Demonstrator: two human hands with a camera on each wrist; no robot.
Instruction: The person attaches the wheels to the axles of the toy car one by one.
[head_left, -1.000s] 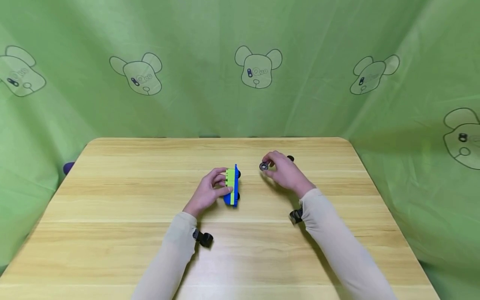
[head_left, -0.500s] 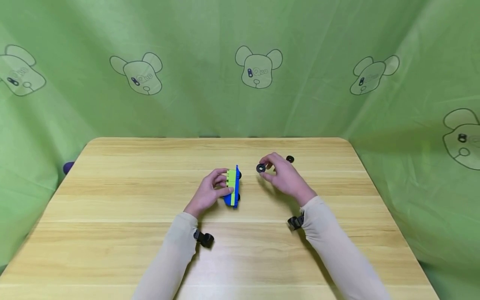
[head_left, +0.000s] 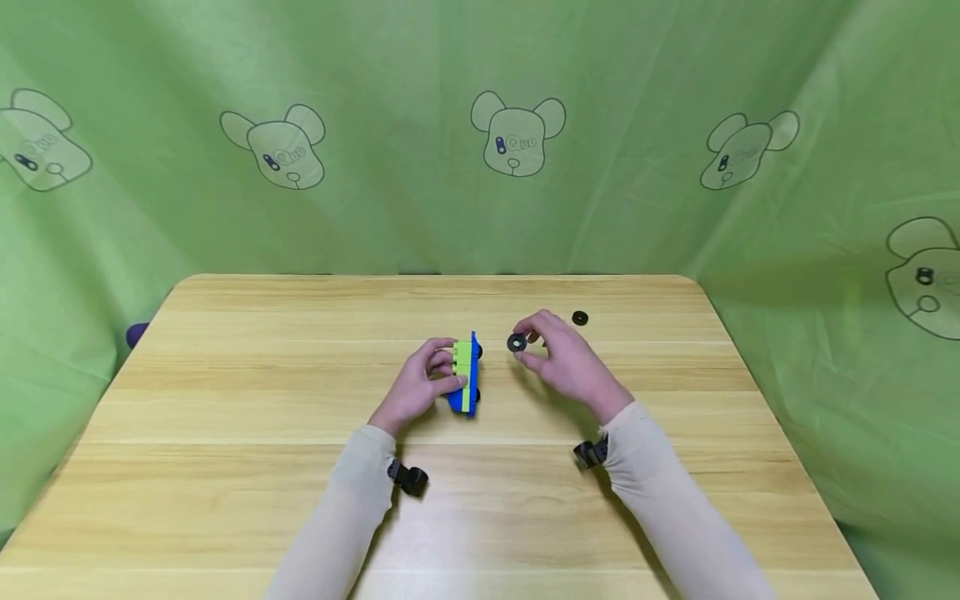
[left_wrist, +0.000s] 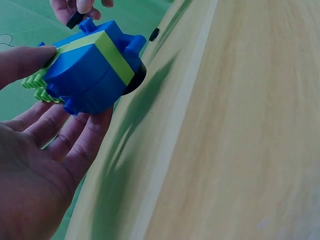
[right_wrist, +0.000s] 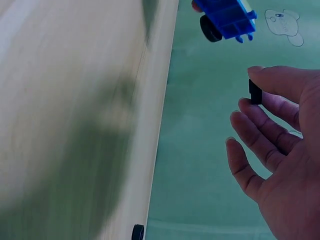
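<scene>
Between thumb and fingers my left hand grips a blue and lime-green toy car, tipped on its side above the table. Its studded green part faces the palm, and black wheels show on the side toward my right hand. In the left wrist view the blue end of the car is close up. My right hand pinches a small black toy wheel with a hole in its middle, a short gap right of the car. The right wrist view shows this wheel edge-on between thumb and finger.
Another black wheel lies on the wooden table behind my right hand. Green curtains with mouse-head drawings hang behind and at both sides. A small camera is strapped to each wrist.
My right hand has moved a little left and nearer, bringing its wheel closer to the car. The wheel on the table is now fully uncovered. My left hand has hardly moved.
</scene>
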